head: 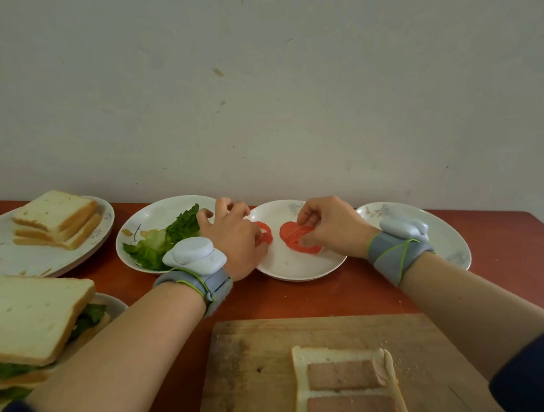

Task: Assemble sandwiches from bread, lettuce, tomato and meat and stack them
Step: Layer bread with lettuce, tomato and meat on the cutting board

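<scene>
Both hands reach over a white plate (294,266) of tomato slices near the wall. My left hand (235,231) pinches a red tomato slice (265,232) at the plate's left side. My right hand (328,226) pinches another tomato slice (292,233) at the middle of the plate. On the wooden cutting board (251,374) in front lies a bread slice (307,355) topped with two pink meat slices (344,375). Finished sandwiches (31,325) with lettuce stand stacked on a plate at the left edge.
A plate of lettuce (159,243) sits left of the tomato plate. Plain bread slices (55,218) lie on a big plate (2,261) at far left. Another white plate (449,243) stands at right behind my wrist. The red table meets a pale wall.
</scene>
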A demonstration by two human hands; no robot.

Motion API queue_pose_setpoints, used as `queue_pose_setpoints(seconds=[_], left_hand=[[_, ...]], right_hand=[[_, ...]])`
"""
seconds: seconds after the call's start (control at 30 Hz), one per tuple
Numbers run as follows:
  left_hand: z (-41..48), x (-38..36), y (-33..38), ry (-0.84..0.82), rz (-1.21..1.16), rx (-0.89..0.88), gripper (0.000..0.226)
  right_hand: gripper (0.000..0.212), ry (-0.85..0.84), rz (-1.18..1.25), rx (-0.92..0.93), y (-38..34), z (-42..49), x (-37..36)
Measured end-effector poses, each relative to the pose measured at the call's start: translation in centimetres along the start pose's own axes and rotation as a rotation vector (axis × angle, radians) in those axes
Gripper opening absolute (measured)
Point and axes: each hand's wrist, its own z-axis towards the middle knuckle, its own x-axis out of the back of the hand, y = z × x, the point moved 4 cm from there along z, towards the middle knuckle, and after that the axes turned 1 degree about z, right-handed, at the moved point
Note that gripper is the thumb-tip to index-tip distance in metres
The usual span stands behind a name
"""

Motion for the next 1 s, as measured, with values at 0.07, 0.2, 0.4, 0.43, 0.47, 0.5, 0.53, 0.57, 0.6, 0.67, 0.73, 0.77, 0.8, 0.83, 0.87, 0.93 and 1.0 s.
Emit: queue_pose_setpoints(seconds=[0.07, 0.2, 0.4, 0.43, 0.47, 0.5, 0.53, 0.57, 0.6, 0.67, 0.73, 0.77, 0.8, 0.83, 0.87, 0.93, 1.0], left_hand=[[-0.3, 0.1, 0.1, -0.033, 0.021, -0.031, 0.033], [-1.4, 0.8, 0.3, -0.087, 0.009, -0.079, 0.040], [-3.6, 1.6, 0.2, -0.192, -0.029, -0.120, 0.057], [-3.8, 1.9, 0.2, -0.206, -0.049, -0.131, 0.056], [-4.1, 2.1, 0.2, -0.217, -0.066, -0.140, 0.052], [-4.3, 2.3, 0.2, -0.222, -0.074, -0.147, 0.047], [-4.5, 2.5, 0.1, -0.217, -0.066, -0.160, 0.042], [-4.5, 2.6, 0.0, -0.202, -0.049, -0.176, 0.035], [-4.6, 2.8, 0.0, -0.178, -0.035, -0.194, 0.028], [-4.6, 3.3, 0.0, -0.130, -0.039, -0.207, 0.020], [-4.7, 3.9, 0.2, -0.073, -0.032, -0.202, 0.018], [-4.9, 4.1, 0.5, -0.040, -0.032, -0.203, 0.018], [-5.3, 4.5, 0.8, 0.004, -0.069, -0.202, 0.016], [-5.7, 4.7, 1.1, 0.041, -0.167, -0.191, 0.014], [-6.3, 5.1, 1.3, 0.064, -0.316, -0.168, 0.010], [-7.5, 5.4, 1.7, 0.010, -0.662, -0.103, 0.006], [-8.9, 5.7, 2.2, -0.120, -0.951, -0.053, 0.005]], right_hand=[[0.025, 0.011, 0.025, -0.028, 0.4, -0.4, 0.5], [0.026, 0.057, 0.109, -0.088, 0.7, -1.1, 1.2], [0.024, 0.089, 0.174, -0.124, -0.2, -3.4, 2.5], [0.024, 0.093, 0.178, -0.129, -0.4, -3.8, 2.7], [0.024, 0.099, 0.186, -0.138, -0.5, -4.2, 3.0], [0.025, 0.102, 0.201, -0.144, -0.6, -4.7, 3.2], [0.025, 0.107, 0.215, -0.151, -0.7, -5.1, 3.3], [0.025, 0.110, 0.227, -0.157, -0.7, -5.4, 3.4], [0.025, 0.112, 0.235, -0.163, -0.8, -5.7, 3.4], [0.024, 0.110, 0.243, -0.170, -0.9, -6.6, 3.4], [0.024, 0.093, 0.249, -0.175, -1.2, -7.5, 3.4], [0.024, 0.080, 0.255, -0.179, -1.3, -8.1, 3.3], [0.024, 0.071, 0.270, -0.183, -1.6, -8.7, 3.3], [0.023, 0.065, 0.292, -0.190, -1.7, -9.6, 3.4], [0.023, 0.057, 0.317, -0.199, -1.9, -10.3, 3.4], [0.022, 0.049, 0.368, -0.235, -2.1, -11.9, 3.4], [0.021, 0.031, 0.444, -0.272, -2.3, -13.8, 3.3]])
